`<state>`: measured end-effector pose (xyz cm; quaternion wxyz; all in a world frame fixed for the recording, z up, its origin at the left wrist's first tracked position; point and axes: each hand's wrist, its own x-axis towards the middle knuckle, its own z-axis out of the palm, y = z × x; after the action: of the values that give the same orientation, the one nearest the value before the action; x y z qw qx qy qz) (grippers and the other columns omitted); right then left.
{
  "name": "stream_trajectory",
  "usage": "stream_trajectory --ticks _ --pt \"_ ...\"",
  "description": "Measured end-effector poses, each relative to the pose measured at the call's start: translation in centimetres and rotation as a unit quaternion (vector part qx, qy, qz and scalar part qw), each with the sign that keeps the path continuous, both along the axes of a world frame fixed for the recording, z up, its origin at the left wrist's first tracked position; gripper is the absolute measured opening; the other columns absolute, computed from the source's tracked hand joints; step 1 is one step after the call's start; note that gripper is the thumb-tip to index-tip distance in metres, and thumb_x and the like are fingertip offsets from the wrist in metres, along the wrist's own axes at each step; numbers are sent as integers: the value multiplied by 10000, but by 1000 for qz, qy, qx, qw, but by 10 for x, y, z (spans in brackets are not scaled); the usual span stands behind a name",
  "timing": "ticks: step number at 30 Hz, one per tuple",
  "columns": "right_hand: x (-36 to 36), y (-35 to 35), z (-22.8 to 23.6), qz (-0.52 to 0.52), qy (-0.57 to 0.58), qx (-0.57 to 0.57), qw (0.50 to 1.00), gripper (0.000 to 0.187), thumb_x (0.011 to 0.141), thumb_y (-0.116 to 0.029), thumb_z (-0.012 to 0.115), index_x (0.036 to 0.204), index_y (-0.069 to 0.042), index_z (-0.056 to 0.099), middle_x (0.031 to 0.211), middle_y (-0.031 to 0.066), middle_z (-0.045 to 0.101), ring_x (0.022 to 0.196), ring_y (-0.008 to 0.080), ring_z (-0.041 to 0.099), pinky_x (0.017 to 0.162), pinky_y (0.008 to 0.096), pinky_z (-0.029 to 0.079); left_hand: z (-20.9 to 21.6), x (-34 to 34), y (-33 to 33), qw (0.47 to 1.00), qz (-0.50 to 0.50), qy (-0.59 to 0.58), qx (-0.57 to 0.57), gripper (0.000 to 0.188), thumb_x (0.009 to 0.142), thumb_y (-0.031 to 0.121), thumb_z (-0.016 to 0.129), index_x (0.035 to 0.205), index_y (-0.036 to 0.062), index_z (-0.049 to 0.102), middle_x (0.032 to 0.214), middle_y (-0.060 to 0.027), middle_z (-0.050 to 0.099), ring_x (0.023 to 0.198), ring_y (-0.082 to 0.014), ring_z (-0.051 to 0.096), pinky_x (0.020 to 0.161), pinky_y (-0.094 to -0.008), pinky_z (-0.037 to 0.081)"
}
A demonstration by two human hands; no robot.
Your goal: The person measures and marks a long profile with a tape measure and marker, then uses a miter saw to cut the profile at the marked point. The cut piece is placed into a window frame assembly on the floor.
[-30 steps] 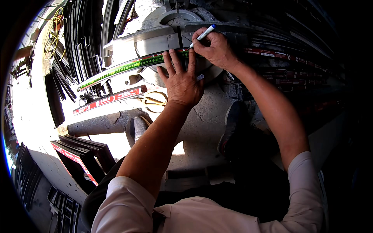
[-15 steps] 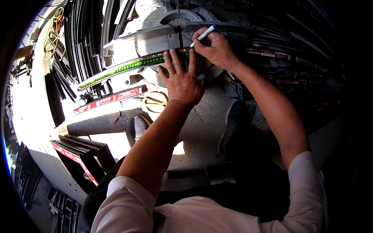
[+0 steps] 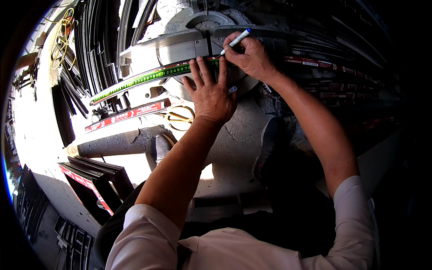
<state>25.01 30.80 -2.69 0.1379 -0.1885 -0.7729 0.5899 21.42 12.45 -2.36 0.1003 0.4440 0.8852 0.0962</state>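
Note:
A green tape measure blade [image 3: 146, 78] with dark markings lies along a long dark profile with red-and-white film [image 3: 310, 62]. My left hand [image 3: 210, 96] rests palm down, its spread fingertips on the tape and profile. A small pale cap-like piece [image 3: 232, 89] pokes out beside that hand; whether my hidden thumb holds it I cannot tell. My right hand [image 3: 249, 58] pinches a white marker pen with a blue end [image 3: 238, 38]. Its tip is at the profile, just beyond my left fingertips. Beneath is the round grey base of a saw-like machine [image 3: 247, 83], with a metal fence [image 3: 180, 42] behind.
Yellow-handled scissors [image 3: 180, 118] and a short red-filmed profile [image 3: 128, 116] lie at the left. Dark profiles [image 3: 96, 45] are stacked at the far left, with more along the shaded right. Black frames [image 3: 92, 184] stand at lower left. A shoe [image 3: 268, 146] shows below the machine.

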Motion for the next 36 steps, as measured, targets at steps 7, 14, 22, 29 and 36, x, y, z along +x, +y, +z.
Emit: stream_trajectory --ticks 7,14,22,29,36 --pt "0 2 1 0 10 11 1000 139 974 -160 715 1045 -47 680 857 40 717 839 114 728 764 291 578 0 0 0 1000 0 0 4 949 882 436 675 1681 228 206 1658 -392 134 1555 -571 94 1174 -751 149" --pt "0 2 -2 -7 5 10 1000 139 976 -161 712 1047 -45 684 855 39 720 841 110 726 766 290 576 1 1 1 1000 -1 -2 3 958 880 443 682 1682 230 203 1659 -392 133 1555 -572 91 1172 -754 144" --pt "-1 0 -2 -4 4 -9 1000 117 999 -155 694 1068 -60 694 880 -27 679 846 49 621 768 255 536 0 0 0 1000 1 2 9 949 884 445 674 1681 232 206 1659 -389 136 1556 -570 93 1167 -760 141" --pt "3 4 -3 -19 41 -33 998 81 1004 -105 687 1066 -54 679 894 -30 675 843 36 613 754 228 520 1 1 1 1000 -3 0 8 953 877 449 696 1675 210 233 1661 -384 135 1556 -569 92 1167 -767 137" --pt "40 -8 30 -48 26 -115 992 90 1009 -79 671 1084 -33 652 899 -13 670 828 29 599 746 206 500 0 0 -1 1000 7 6 -3 924 893 449 657 1680 248 218 1667 -377 128 1560 -556 96 1171 -745 151"
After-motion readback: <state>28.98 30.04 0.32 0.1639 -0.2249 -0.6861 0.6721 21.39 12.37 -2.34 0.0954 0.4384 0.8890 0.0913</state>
